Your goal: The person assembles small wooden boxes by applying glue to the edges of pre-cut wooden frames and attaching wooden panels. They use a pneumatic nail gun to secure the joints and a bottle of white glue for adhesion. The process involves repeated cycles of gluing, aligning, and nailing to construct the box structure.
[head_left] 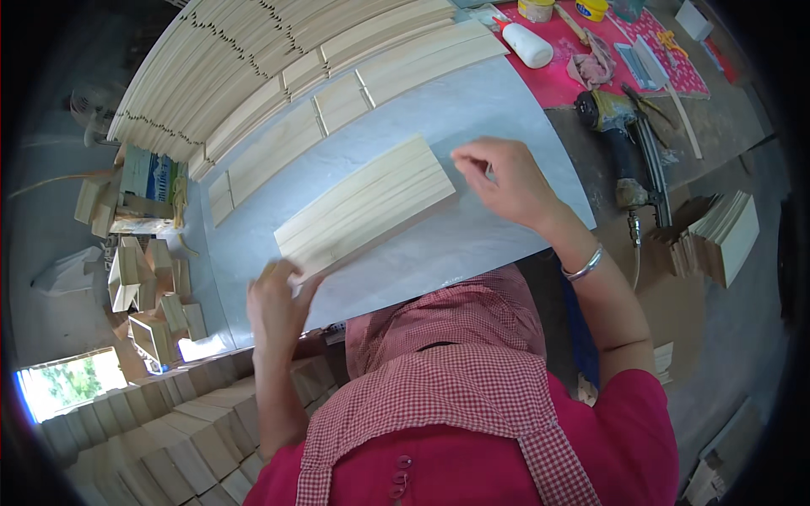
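A pale wooden board stack (367, 202), a few thin boards deep, lies slantwise on the grey-blue tabletop (413, 261) in front of me. My left hand (277, 302) is at its near left corner, thumb and fingers apart, slightly blurred. Whether the fingertips touch the wood, I cannot tell. Beyond the stack's right end hovers my right hand (506, 179), a bracelet (584, 263) on its wrist. Its fingers are loosely curled, with a gap between thumb and forefinger and nothing visible in them.
Rows of stacked boards (245, 80) line the far side. At the right are a white squeeze bottle (529, 45), a crumpled cloth (592, 63), pliers (648, 103) and an air nailer (620, 126) with its hose. Small wooden boxes (139, 278) stand left; more wood pieces (186, 438) fill the lower left.
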Motion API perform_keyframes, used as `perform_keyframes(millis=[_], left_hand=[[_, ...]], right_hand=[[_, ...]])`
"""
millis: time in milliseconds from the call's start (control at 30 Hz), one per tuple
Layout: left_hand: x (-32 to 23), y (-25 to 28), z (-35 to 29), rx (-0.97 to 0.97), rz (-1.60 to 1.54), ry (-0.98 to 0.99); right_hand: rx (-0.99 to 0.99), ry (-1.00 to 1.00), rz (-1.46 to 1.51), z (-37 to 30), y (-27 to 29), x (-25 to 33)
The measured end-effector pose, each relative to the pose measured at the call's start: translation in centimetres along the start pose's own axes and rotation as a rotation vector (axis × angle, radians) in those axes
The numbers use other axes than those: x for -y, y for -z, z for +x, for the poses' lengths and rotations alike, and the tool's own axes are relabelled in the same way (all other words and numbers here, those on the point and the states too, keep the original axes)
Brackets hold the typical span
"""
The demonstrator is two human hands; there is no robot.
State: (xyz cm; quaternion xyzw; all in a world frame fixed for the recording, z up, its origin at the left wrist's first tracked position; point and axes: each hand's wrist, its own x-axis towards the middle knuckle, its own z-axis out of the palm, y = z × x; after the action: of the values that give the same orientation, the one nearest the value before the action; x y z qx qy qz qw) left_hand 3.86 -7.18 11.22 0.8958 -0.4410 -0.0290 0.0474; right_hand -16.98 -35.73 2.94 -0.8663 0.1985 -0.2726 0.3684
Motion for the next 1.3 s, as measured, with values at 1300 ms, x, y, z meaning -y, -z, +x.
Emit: perform_keyframes(millis=[1300], left_hand=[[-8.9,-8.2,9.9,-0.212,-0.51,-0.521]], right_hand=[[-0.138,-0.052,0.078,2.9,-5.9,0.1]])
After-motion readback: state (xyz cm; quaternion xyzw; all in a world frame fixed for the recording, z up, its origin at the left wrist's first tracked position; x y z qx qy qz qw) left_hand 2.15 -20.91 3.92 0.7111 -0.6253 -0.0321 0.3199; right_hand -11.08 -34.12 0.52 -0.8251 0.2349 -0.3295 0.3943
